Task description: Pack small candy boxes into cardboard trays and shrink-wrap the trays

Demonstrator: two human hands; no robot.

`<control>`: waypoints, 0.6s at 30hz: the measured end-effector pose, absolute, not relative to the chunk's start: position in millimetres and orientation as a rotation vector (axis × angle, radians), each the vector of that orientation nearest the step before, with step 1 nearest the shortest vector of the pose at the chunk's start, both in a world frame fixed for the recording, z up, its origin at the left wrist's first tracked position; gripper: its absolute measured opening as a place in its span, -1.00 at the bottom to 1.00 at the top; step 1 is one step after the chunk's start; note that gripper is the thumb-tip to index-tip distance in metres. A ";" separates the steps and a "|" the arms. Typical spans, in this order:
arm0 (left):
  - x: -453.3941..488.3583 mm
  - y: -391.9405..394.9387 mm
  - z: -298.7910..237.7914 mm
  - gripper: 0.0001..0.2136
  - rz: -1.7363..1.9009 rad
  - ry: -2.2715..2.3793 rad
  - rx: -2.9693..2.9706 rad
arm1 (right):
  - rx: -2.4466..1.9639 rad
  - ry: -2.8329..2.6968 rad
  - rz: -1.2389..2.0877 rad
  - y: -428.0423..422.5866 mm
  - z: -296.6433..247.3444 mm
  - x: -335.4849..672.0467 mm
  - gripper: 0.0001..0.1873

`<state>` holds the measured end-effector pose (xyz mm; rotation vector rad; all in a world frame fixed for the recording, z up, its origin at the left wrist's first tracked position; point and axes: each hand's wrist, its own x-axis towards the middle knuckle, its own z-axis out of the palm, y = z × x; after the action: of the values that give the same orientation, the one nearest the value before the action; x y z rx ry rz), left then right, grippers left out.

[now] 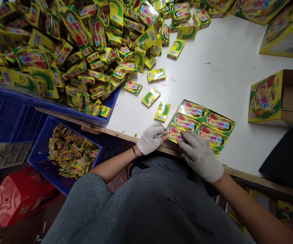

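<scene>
In front of me at the table's edge lies a tilted carton (208, 112) packed with small yellow-green fruit-print boxes (190, 109) in two columns, their "TWINS" faces up. My left hand (151, 138), in a white knit glove with bare fingertips, holds the carton's left corner between bent fingers and thumb. My right hand (201, 156), gloved the same way, rests over the near part of the carton. Its fingers are spread, with the tips touching the lower-left small box (174, 134). The palm hides some of the boxes beneath it.
Loose small boxes (162, 111) lie left of the carton, trailing from a heaped blue crate (90, 117). Another blue crate (99, 154) with boxes stands below, near a red stool (12, 200). Open printed cartons (264, 98) stand at right on the white table (225, 74).
</scene>
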<state>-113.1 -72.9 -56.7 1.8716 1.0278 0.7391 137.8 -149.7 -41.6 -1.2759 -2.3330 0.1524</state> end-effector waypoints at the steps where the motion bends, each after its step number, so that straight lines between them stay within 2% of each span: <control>1: -114.3 -71.8 -54.0 -0.71 0.741 1.020 1.964 | -1.276 -2.340 0.140 -150.1 -39.9 137.2 -0.66; 4: -113.7 -61.0 -39.3 -0.63 0.754 1.010 2.288 | -1.215 -2.268 0.268 -148.1 -32.7 146.0 -0.71; 7: -96.4 -41.9 -22.3 -0.58 0.778 0.889 2.511 | -1.357 -1.958 0.450 -141.6 -26.6 172.2 -0.66; 11: -53.2 -23.0 -17.0 -0.41 0.612 0.571 2.707 | -1.701 -1.628 0.156 -132.9 -37.2 200.3 -0.57; 14: -30.8 -19.6 -24.6 -0.33 0.446 0.418 2.787 | -1.831 -1.718 -0.035 -129.3 -59.5 192.9 -0.50; 18: -25.7 -20.3 -24.6 -0.28 0.233 0.431 2.845 | -2.005 -1.777 -0.128 -121.1 -80.1 169.9 -0.43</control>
<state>-25.7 -20.3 -24.6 2.8446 0.4306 0.2335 169.9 -121.1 -80.1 -2.0051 -1.7770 -0.1278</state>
